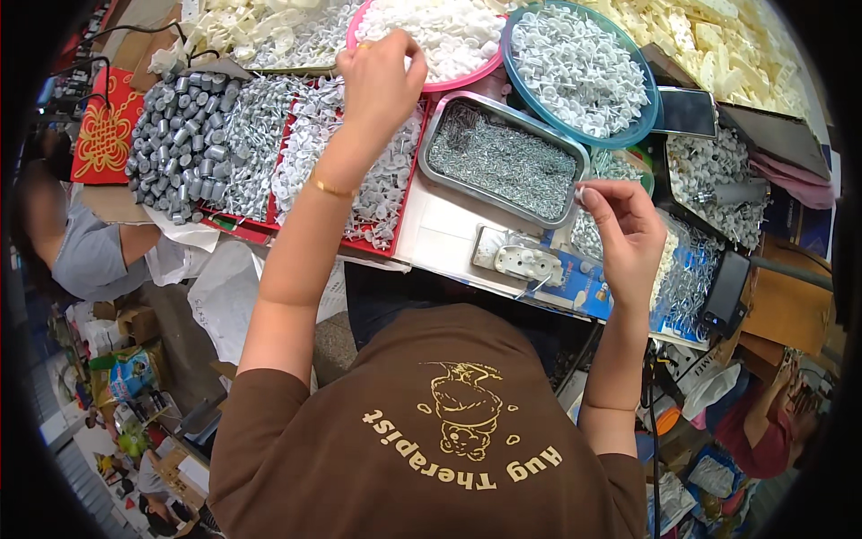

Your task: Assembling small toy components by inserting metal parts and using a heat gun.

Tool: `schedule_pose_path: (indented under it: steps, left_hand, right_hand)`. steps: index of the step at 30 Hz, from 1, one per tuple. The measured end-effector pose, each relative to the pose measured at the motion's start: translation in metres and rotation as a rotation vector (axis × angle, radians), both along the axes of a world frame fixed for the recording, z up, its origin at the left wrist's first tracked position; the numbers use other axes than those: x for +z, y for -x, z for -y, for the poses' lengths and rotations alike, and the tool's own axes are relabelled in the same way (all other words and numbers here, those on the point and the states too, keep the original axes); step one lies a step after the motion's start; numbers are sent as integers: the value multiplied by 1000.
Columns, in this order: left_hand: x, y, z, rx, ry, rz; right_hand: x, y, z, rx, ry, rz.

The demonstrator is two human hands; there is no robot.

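Observation:
My left hand (384,79) reaches to the back, at the left edge of the pink basin (431,87) heaped with white plastic pieces. Its fingers are bent and closed, and whatever lies between their tips is hidden. My right hand (630,226) pinches a small white piece (580,192) between thumb and forefinger, beside the right corner of a metal tray (431,180) of small screws. On the table below that tray lies a fixture (521,260) with whitish plastic parts and metal bits.
Red boxes (375,247) of white-headed metal parts and grey cylinders (184,135) fill the left. A teal basin (648,117) of white-topped pins stands behind the tray. A black device (725,289) sits at the right edge. Other people (94,251) sit nearby.

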State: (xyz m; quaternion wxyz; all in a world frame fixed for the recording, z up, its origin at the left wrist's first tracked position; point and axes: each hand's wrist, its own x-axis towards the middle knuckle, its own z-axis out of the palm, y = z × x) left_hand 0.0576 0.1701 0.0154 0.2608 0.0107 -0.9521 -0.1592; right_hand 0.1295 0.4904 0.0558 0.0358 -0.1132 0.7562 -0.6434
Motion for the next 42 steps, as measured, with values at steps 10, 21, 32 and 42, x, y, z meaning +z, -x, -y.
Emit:
schedule_pose_path:
  steps: [10, 21, 32, 42]
  left_hand:
    - [-5, -119, -84, -455, -2077, 746]
    - [-9, -131, -84, -507, -2195, 734]
    - [-13, -140, -77, -220, -1931, 400]
    - [-25, -145, -119, -545, -757, 156]
  right_hand:
    - [-16, -20, 48, 86, 44, 43]
    - [-25, -33, 51, 97, 28, -42]
    - [-8, 13, 79, 191, -246, -277]
    - [-59, 76, 98, 561, -743, -666]
